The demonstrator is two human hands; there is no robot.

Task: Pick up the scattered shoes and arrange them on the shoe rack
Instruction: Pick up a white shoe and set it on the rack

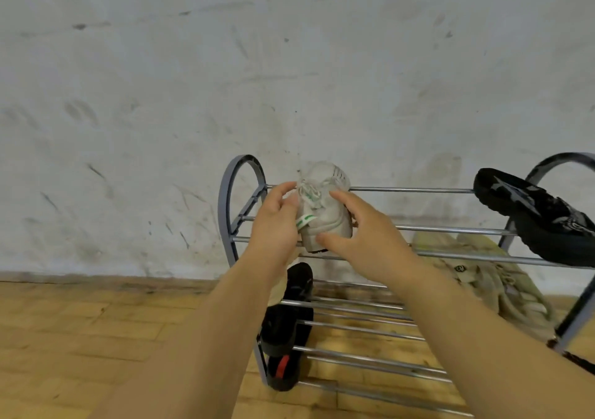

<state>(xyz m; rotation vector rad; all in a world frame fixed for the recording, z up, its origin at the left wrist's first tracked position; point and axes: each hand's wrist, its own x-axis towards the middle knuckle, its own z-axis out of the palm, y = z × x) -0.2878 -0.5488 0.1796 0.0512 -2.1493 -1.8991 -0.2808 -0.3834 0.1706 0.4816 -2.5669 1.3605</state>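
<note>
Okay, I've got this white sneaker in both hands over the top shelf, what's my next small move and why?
Probably lower the white sneaker onto the top shelf bars at the left end and let go. Both the left hand and the right hand hold it right over the bars there, and that stretch looks free; the black shoe sits at the far right.

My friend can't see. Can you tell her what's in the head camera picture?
Two bare hands, left and right, hold a white shoe over the top shelf of a metal shoe rack against a scuffed wall. A black shoe sits at the top shelf's right end, a beige shoe lies lower right, and another black shoe stands lower left.
</note>
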